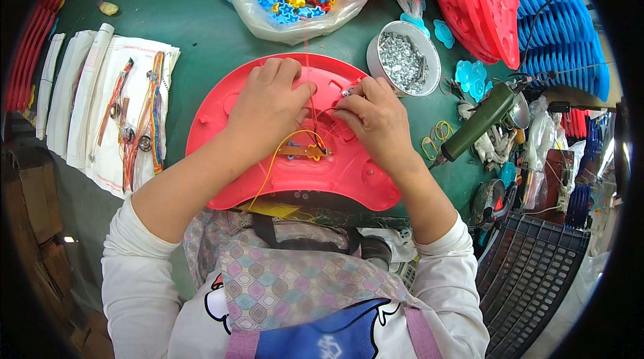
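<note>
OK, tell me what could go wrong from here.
The yellow wire loops loosely across the red shell and runs toward its near edge, between the forearms, so a sleeve or arm could snag it and tug it.

The open bowl of small metal parts sits close beyond the right hand; a careless reach might knock it and spill them.

Our rounded red panel [349, 170]
It lies flat before us, concave edge nearest, a yellow wire [274, 158] and dark wires [316, 138] across it
</note>
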Available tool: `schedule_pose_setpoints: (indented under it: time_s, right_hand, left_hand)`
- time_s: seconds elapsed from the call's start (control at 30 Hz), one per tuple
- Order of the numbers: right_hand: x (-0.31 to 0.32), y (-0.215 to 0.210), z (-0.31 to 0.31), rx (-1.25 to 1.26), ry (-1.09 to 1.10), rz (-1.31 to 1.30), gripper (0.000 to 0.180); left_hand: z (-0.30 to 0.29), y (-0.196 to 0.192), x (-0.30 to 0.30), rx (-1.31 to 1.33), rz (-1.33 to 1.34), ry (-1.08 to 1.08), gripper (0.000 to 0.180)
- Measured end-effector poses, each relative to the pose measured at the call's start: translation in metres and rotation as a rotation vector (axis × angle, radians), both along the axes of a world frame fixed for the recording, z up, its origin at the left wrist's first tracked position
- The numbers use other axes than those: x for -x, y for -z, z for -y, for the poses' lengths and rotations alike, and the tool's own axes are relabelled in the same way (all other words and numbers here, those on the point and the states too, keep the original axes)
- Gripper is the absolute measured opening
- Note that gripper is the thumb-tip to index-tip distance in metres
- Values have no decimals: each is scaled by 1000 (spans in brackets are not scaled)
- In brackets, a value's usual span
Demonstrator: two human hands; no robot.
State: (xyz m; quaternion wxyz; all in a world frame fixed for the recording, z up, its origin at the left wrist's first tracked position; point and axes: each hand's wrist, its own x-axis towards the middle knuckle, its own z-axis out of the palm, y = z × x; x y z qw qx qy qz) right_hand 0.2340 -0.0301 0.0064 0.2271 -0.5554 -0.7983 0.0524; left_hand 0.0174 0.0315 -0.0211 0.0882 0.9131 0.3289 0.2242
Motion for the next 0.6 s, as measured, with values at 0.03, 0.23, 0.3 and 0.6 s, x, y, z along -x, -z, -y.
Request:
schedule_pose_setpoints:
  time_s: [0.03, 0.23, 0.3, 0.6]
  right_hand:
    - [-2, -1, 1, -12, -6, 43, 13]
    - [-8, 11, -9, -80, -106, 242, 5]
    - [-7, 12, -11, -76, -154, 283, 7]
    - [-3, -17, 5, 176, -173, 212, 26]
  left_hand:
    - [1, 0, 2, 20, 0, 13, 43]
    - [13, -28, 45, 147, 91, 25, 52]
    - [22, -37, 70, 84, 88, -109, 55]
    - [78, -5, 137, 1073, 697, -419, 42]
